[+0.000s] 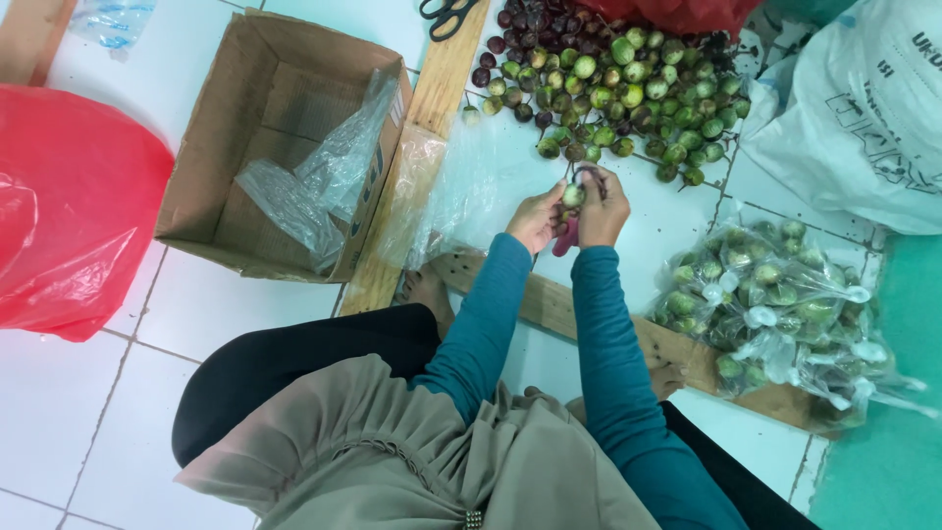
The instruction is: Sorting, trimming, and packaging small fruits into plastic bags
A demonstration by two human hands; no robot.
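Seated on a white tiled floor [196,304], seen from above, both teal-sleeved arms reaching forward. Left hand [536,218] curled around a small round green fruit [573,194], fingers [546,203] half closed and pinching it from the left side. Right hand [602,208] wrapped tight around a small cutting tool with a pink-red handle [566,238], fingertips pressed close against the same fruit from the right; blade itself too small and hidden to make out. Fruit held up between the two hands, just above the floor and just short of the loose heap.

Beyond the hands, a spread pile of green round fruits [628,93] lying on the tiles, with darker purple ones [520,29] at its far left edge. Black-handled scissors [446,15] resting at the top on a wooden plank [432,118]. Left of the plank, an open cardboard box [235,147] holding crumpled clear plastic bags [324,172]. Further left, a red plastic bag [69,206]. To the right of the hands, knotted clear bags filled with green fruits [775,304], lying partly on a second plank [589,319]. Behind those, a large white sack [854,118]. Bare foot [427,290] tucked beside the first plank.
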